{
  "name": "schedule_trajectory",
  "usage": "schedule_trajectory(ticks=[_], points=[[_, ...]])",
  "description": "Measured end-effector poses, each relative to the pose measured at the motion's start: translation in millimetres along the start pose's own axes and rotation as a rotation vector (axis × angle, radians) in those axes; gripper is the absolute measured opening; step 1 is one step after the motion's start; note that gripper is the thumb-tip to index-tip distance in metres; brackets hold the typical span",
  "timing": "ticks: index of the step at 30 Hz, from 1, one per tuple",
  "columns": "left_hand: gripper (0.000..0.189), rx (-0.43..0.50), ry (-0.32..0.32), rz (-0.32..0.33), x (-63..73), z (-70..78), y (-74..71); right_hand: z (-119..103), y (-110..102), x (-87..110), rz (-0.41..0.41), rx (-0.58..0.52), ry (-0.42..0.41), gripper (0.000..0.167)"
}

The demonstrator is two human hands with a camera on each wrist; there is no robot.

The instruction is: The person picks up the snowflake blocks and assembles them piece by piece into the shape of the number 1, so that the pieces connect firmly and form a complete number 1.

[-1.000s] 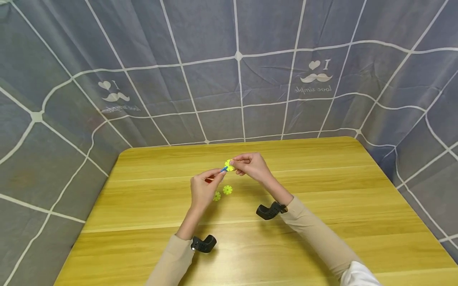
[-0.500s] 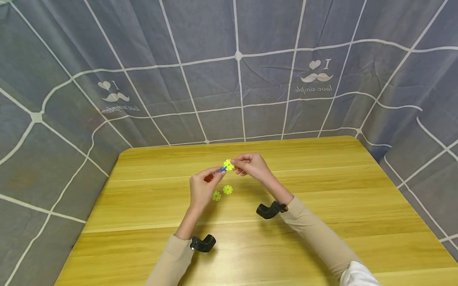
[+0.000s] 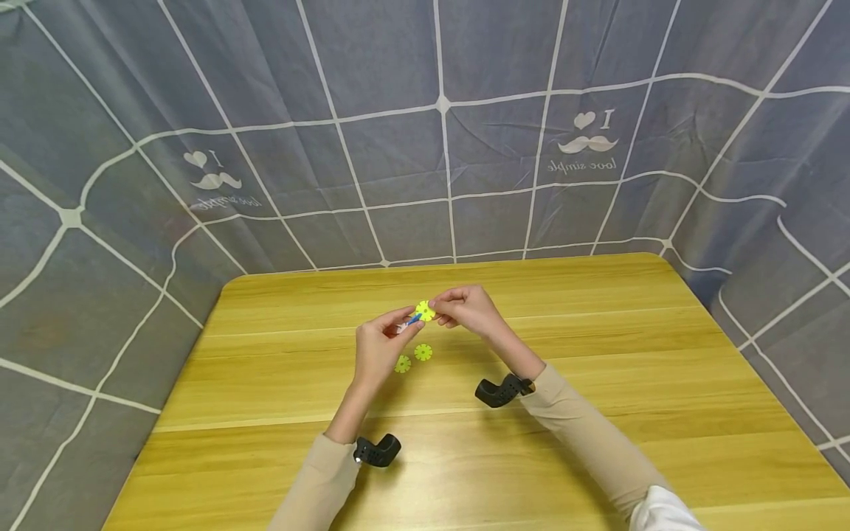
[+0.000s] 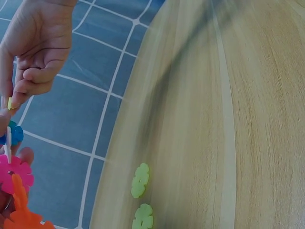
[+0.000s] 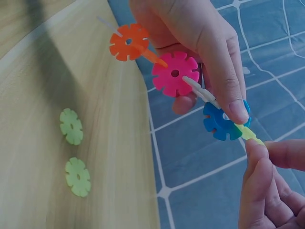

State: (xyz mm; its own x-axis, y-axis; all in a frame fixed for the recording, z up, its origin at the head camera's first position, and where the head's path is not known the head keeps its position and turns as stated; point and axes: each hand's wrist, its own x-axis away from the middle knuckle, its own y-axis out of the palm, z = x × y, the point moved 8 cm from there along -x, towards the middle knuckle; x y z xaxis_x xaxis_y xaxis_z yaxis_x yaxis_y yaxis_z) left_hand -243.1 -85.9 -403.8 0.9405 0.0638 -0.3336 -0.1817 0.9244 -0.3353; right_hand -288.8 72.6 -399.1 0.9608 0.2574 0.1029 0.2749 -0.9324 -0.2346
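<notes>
- So, left: grey-blue curtain (image 3: 99, 147), white grid lines, soft folds; mirrored lettering plus a heart and moustache on the back stretch.
- Wood-grain table (image 3: 252, 413): light yellow-brown, rounded far corners, curtain just behind; glare patch toward the near edge.
- Beige left sleeve (image 3: 317, 479), black wrist unit (image 3: 381, 451).
- Left hand (image 3: 381, 350): above the table, thumb and fingers clamped on blue disc (image 5: 214, 125). Joined to it: white disc (image 5: 202, 90), pink disc (image 5: 164, 81), orange disc (image 5: 118, 47).
- Two loose yellow-green discs (image 3: 402, 363) (image 3: 423, 352): flat on the wood, near each other.
- Yellow disc (image 3: 423, 304): between the hands, rim meeting the blue one; can't tell how far seated.
- Right hand (image 3: 470, 310): thumb and finger pinch the yellow disc.
- Right sleeve (image 3: 591, 435): beige, white cloth (image 3: 664, 510) at its lower end.
</notes>
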Motion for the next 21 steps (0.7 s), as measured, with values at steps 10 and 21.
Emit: schedule_trajectory(ticks=[10,21], points=[[0.036,-0.061,0.056,-0.003,1.0,1.7,-0.7,1.6,4.4,1.4,0.015,-0.007,0.010,0.024],[0.034,-0.085,0.066,0.007,3.7,-1.9,-3.1,9.3,9.5,2.4,0.003,0.078,0.048,0.024]])
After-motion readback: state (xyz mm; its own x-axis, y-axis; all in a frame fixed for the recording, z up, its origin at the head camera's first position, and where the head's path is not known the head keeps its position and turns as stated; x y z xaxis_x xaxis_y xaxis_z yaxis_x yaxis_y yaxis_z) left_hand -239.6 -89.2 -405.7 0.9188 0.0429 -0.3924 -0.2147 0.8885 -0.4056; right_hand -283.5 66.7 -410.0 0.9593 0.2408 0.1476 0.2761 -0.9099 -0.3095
